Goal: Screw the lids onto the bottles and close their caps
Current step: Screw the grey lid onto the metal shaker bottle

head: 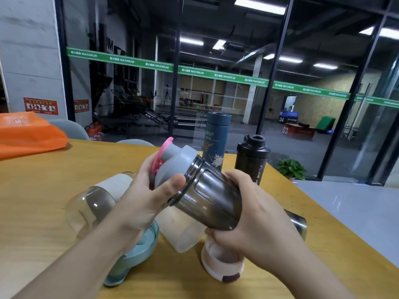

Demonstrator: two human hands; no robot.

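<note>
1. Smoky bottle (212, 196) held tilted above the table (43, 190), neck up-left.
2. Right hand (254, 214) wrapped around the bottle's base.
3. Left hand (149, 190) closed around grey lid (174, 167) sitting on the neck; pink cap (160, 156) flipped open.
4. Blue flask (217, 139) and black bottle (252, 158) upright behind.

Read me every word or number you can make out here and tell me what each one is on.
"MAXIMUM", repeated: green strip across the glass wall.
"BOTTLE", after a partly hidden "...RT": black bottle.
"03": red box.
"04": blue box.
Too blurred: red wall sign, blue bottle marking.
</note>
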